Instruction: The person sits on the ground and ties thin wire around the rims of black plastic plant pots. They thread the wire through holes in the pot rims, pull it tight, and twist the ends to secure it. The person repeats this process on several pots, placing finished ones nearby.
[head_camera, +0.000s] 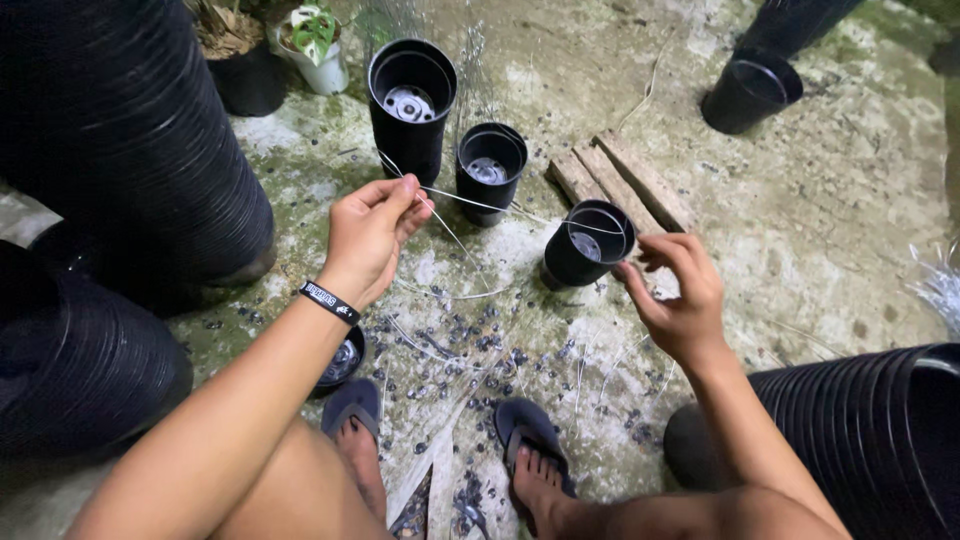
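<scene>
Wire strand (470, 200), thin, light and springy, spans between both hands; left hand (372, 232) pinches its end, right hand (680, 290) pinches the other at 3 o'clock beside small black pot (588, 243). Best held near ends.

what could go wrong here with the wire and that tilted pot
1. The thin pale wire, stretched between the left hand and the right hand, may cut or prick the bare fingers if pulled hard.
2. The small black plastic pot leans on the wire; it could slip off and roll.
3. Loose wire offcuts lie near the feet in open flip-flops and might jab a toe.
</scene>
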